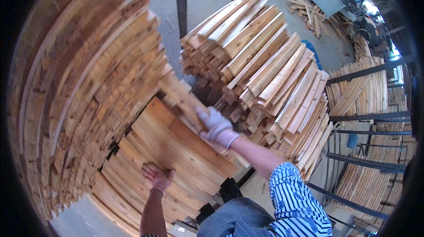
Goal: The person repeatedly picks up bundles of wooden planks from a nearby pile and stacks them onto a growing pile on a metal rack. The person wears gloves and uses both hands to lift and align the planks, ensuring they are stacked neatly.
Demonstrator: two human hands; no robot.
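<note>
— Where are the worker's hands?
— The bare left hand (158,178) hangs over a row of boards (190,173), fingers loosely spread, gripping nothing visible; whether the palm touches wood is unclear. The gloved right hand (216,127), fingers curled, appears to grip a plank (185,101).
— And that plank?
— It stretches forward and left from the right hand, beside the row; blur hides its exact tilt.
— How much looks done?
— Boards already lie side by side around and ahead of the left hand. The gripped plank, by all appearances, is not yet settled.
— What is left?
— Hard to say. A tall stack (101,104) rises left of both hands; a loose pile (265,69) sits ahead and right of the gloved one.
</note>
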